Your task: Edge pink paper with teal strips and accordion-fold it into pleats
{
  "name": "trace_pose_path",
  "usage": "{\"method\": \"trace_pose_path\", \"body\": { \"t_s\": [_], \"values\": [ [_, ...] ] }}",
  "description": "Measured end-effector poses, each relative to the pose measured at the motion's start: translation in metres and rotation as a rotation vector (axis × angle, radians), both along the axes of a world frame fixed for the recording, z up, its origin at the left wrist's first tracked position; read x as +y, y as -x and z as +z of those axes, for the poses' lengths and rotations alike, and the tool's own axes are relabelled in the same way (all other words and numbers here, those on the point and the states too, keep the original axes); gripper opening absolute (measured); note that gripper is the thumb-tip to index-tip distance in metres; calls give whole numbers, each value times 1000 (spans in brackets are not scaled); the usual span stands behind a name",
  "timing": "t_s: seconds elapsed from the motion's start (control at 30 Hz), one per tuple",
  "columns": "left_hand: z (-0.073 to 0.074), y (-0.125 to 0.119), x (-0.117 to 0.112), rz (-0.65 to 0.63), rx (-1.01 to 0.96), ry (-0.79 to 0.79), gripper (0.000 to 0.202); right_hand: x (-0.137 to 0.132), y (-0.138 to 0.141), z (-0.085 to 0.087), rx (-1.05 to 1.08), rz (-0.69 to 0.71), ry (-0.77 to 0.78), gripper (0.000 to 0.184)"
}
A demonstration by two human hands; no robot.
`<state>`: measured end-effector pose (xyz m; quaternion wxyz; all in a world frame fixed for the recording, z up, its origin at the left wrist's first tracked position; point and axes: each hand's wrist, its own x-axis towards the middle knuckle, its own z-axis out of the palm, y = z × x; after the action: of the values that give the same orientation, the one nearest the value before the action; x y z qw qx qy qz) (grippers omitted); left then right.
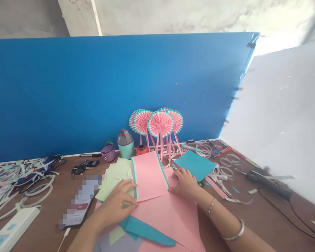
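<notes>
Papers on brown table (phone too).

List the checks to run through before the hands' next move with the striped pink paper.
1. Left hand at the striped pink paper: ok, fingertips at its left edge.
2. Right hand at the same paper: ok, by its lower right corner.
3. Right hand pinching rather than resting: cannot tell.
4. Teal strip apart from the striped pink paper: ok, it lies nearer the wearer.
5. Pale green sheets squared up: not ok, edges fanned out.
</notes>
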<state>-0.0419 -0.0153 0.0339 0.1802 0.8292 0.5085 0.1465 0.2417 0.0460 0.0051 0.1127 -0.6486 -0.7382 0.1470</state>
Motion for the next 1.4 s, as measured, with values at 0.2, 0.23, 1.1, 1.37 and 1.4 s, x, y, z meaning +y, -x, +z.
{"method": "trace_pose_path", "body": {
  "t_s": [0.2, 0.23, 1.1, 1.37, 1.4],
  "values": [
    [-15, -17, 2, 165, -51, -113, 5, 1, -1, -4, -10, 13, -23, 38],
    [-19, -19, 2, 165, -27, -113, 5, 1, -1, -5, -12, 17, -22, 38],
    [-33, -6, 15, 273, -231, -344, 31, -27, 40, 3, -259, 735, -400, 25],
    [-19, -21, 3, 338, -311, -458, 6, -24, 37, 4, -210, 638, -342, 5],
    [-19, -22, 2, 324, -303, -453, 7, -24, 37, 4, -219, 645, -348, 6]
  ]
}}
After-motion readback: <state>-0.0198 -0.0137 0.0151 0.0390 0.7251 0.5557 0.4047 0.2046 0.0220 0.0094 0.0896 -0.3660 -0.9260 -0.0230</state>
